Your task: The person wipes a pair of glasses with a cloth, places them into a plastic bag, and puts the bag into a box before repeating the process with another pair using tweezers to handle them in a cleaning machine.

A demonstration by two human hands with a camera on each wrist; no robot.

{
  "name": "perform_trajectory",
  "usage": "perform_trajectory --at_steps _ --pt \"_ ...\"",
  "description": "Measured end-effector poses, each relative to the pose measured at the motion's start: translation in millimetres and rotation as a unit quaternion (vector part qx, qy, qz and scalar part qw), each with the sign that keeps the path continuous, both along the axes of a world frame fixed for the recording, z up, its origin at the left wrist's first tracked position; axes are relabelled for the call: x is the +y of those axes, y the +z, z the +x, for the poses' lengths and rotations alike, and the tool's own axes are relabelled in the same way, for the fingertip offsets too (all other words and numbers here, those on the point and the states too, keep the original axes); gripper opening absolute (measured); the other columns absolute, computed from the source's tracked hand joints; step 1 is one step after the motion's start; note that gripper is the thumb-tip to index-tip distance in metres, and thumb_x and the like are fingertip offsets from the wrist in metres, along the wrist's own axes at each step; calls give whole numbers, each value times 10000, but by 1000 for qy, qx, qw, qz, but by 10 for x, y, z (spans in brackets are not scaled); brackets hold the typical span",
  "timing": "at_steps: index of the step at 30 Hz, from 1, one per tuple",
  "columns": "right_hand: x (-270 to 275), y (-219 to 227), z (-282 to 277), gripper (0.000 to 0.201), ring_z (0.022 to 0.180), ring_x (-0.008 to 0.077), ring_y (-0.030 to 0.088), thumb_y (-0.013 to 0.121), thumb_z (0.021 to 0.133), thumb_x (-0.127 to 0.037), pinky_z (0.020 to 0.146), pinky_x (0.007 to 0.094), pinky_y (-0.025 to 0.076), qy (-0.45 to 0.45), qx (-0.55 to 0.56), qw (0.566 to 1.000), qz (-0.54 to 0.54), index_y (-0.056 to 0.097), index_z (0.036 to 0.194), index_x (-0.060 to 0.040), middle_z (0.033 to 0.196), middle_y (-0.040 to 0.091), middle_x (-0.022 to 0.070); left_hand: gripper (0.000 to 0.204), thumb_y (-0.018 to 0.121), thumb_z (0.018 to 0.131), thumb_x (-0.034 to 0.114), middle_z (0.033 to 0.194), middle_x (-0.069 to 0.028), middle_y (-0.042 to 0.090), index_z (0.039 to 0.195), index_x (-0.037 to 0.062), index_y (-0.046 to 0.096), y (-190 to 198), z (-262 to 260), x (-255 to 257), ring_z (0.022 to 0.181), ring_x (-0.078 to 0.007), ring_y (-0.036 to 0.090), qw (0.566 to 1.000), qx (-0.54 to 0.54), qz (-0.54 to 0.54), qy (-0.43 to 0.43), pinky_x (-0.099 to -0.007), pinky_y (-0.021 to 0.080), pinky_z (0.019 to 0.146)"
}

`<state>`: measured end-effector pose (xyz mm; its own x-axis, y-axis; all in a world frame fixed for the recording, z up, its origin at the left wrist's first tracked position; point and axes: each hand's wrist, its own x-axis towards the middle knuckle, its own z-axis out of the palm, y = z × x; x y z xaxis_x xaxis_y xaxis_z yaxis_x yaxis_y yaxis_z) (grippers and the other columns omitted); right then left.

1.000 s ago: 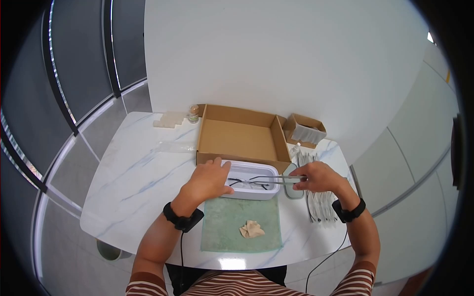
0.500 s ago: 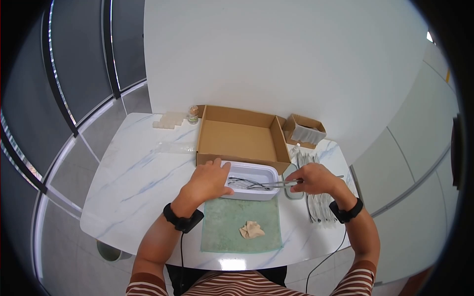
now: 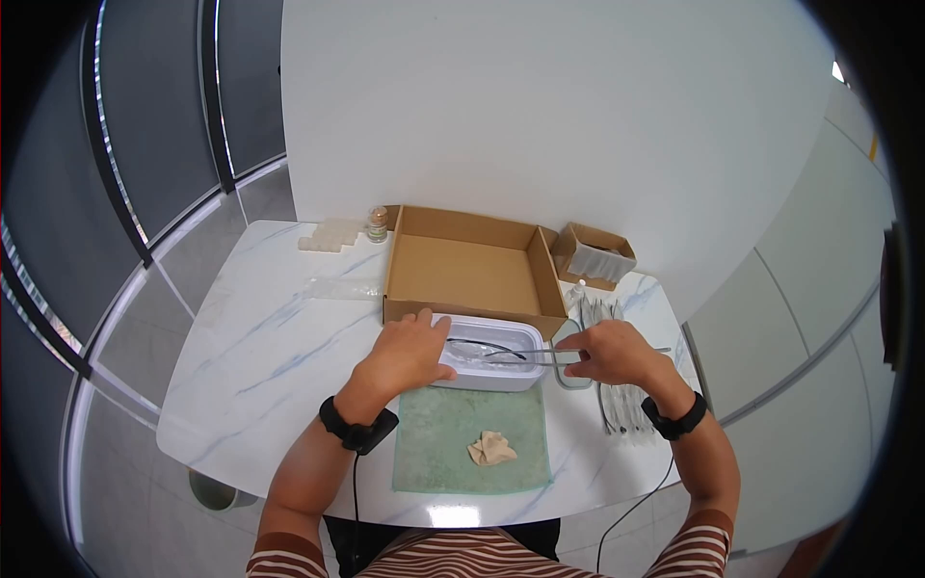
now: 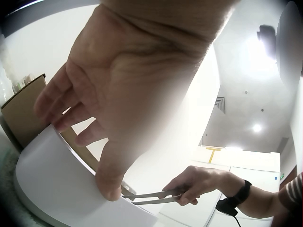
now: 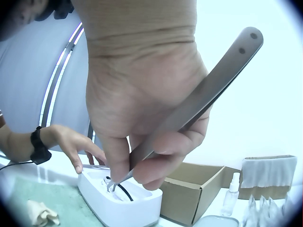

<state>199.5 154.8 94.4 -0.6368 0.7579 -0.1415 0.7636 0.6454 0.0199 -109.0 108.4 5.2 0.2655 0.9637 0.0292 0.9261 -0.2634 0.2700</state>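
Observation:
A white tub (image 3: 491, 383) stands at the back edge of a green mat, with black-framed eyeglasses (image 3: 488, 344) inside it. My left hand (image 3: 412, 349) rests on the tub's left end, its fingers extended over the rim and the thumb (image 4: 111, 189) at the near wall. In my right hand (image 3: 621, 349) I grip long metal tweezers (image 5: 189, 109) between thumb and fingers. The tweezers reach over the tub's right end, and their tips are down among the eyeglasses, beside a curved black part (image 5: 124, 190). Clear or shiny parts around the tips are hard to make out.
Behind the tub sits a large open cardboard box (image 3: 462, 275). A crumpled beige cloth (image 3: 492, 448) lies on the green mat (image 3: 438, 453). To the right are a grey-green tray (image 3: 575, 381), a spray bottle (image 5: 230, 196), several slim packets (image 3: 626, 405) and a smaller carton (image 3: 602, 279).
The spread tweezer arms have come closer together, and my right hand has shifted slightly. The eyeglasses have turned in the tub, their dark frame now arching across it. My left hand stays put.

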Motion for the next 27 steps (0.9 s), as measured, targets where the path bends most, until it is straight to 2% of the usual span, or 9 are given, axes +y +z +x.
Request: perform_trajectory --at_steps 5,21,27 --pt "-18 153 50 379 726 273 692 819 810 -265 683 386 532 -10 29 998 -60 764 1167 -152 775 724 80 803 831 786 439 1307 -204 573 1411 25 543 3 0 -4 1179 -372 604 1000 -3 -2 2 -453 518 970" --pt "180 98 112 402 717 231 693 807 829 -279 686 362 530 -22 51 995 -84 752 1188 -107 784 722 95 792 828 793 429 1307 -210 572 1410 21 543 5 0 -7 1177 -378 601 1000 -2 -5 1 -456 514 974" --pt "229 21 91 397 637 225 692 801 832 -265 667 343 540 -26 48 991 -123 750 1193 -106 789 733 108 797 827 793 436 1310 -208 569 1413 25 541 19 2 -13 1177 -378 601 1000 -3 -5 2 -455 515 970"
